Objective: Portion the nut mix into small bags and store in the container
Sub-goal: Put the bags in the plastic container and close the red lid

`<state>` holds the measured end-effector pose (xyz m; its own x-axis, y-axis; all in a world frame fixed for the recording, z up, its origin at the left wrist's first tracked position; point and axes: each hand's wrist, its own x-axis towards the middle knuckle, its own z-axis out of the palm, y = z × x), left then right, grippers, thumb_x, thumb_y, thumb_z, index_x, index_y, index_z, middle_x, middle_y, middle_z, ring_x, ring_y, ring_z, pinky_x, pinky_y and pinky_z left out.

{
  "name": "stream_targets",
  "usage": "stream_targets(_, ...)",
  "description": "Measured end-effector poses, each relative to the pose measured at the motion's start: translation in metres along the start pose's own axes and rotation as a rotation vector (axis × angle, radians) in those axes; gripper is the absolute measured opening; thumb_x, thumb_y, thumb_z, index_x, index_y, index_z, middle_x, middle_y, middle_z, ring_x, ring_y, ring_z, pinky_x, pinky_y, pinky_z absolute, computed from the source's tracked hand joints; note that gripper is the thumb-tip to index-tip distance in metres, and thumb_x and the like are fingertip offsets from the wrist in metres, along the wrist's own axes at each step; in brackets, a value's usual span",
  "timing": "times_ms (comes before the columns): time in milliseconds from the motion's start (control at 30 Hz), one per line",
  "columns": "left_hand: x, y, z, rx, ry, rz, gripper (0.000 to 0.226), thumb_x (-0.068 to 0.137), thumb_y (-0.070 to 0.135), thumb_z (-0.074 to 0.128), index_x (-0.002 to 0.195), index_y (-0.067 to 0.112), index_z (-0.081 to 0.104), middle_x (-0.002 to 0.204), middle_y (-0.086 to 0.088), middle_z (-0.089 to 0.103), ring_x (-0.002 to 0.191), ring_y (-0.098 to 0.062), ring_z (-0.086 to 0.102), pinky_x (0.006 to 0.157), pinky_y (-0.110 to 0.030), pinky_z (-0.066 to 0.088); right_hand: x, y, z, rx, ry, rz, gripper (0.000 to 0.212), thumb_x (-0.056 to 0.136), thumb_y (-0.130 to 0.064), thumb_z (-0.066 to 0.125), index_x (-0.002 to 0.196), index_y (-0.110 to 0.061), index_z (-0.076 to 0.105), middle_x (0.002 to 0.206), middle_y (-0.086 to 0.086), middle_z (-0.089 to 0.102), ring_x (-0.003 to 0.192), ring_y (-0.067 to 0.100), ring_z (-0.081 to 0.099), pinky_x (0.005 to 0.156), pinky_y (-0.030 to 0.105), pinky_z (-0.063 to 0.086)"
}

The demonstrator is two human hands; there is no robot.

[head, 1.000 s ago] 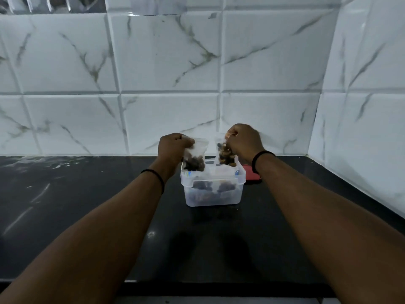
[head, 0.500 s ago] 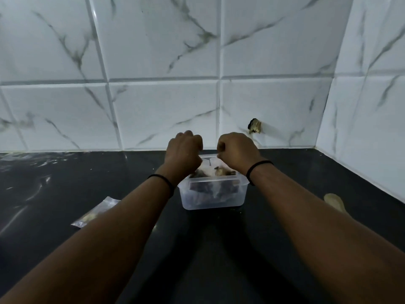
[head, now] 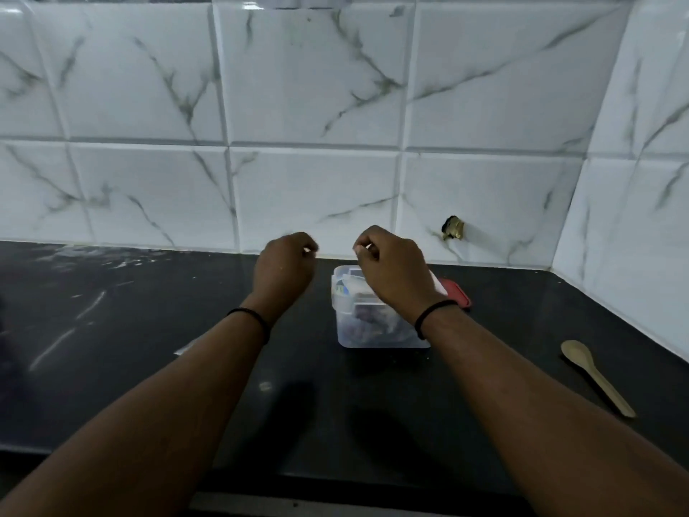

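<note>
A small clear plastic container [head: 373, 339] stands on the black counter near the back wall. Small bags of nut mix [head: 356, 289] sit inside it, their dark contents showing through the wall. My right hand [head: 391, 270] hovers just above the container with its fingers curled and nothing visible in them; its wrist hides the container's right side. My left hand [head: 285, 268] hangs to the left of the container, a little above the counter, its fingers curled the same way. The corner of another clear bag [head: 185, 348] peeks out beside my left forearm.
A red lid [head: 458, 292] lies behind the container on the right. At the counter's right side lies a wooden spoon [head: 596, 378], close to the side wall. A brass fitting [head: 453, 228] sticks out of the tiled back wall. The counter's front edge [head: 335, 479] runs below my forearms.
One second ago each hand held a bag of nuts over the container. The bags went down into it, and both hands have since lifted away without them.
</note>
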<state>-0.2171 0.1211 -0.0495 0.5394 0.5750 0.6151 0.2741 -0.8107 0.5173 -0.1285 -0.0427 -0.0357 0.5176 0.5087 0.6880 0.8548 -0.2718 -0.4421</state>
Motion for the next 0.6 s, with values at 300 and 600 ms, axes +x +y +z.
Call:
stream_targets(300, -0.059, -0.138, -0.08, 0.216, -0.167, -0.449, 0.035, 0.084, 0.04, 0.068, 0.075, 0.006, 0.069, 0.077, -0.01, 0.069, 0.076, -0.028, 0.065, 0.065, -0.031, 0.047, -0.064, -0.07, 0.14, 0.282, -0.402, 0.41, 0.02, 0.086, -0.029, 0.061, 0.077, -0.013, 0.068, 0.08, 0.009, 0.073, 0.078, 0.03, 0.072, 0.074, 0.041, 0.06)
stream_targets(600, -0.071, -0.164, -0.065, 0.143, -0.282, -0.46, 0.034, 0.089, 0.059, 0.058, 0.085, 0.027, 0.073, 0.088, 0.01, 0.071, 0.092, -0.016, 0.065, 0.096, -0.038, 0.047, -0.055, -0.086, 0.178, 0.005, -0.428, 0.578, 0.051, 0.086, -0.06, 0.058, 0.108, -0.016, 0.071, 0.11, 0.003, 0.072, 0.106, 0.028, 0.067, 0.076, 0.03, 0.044)
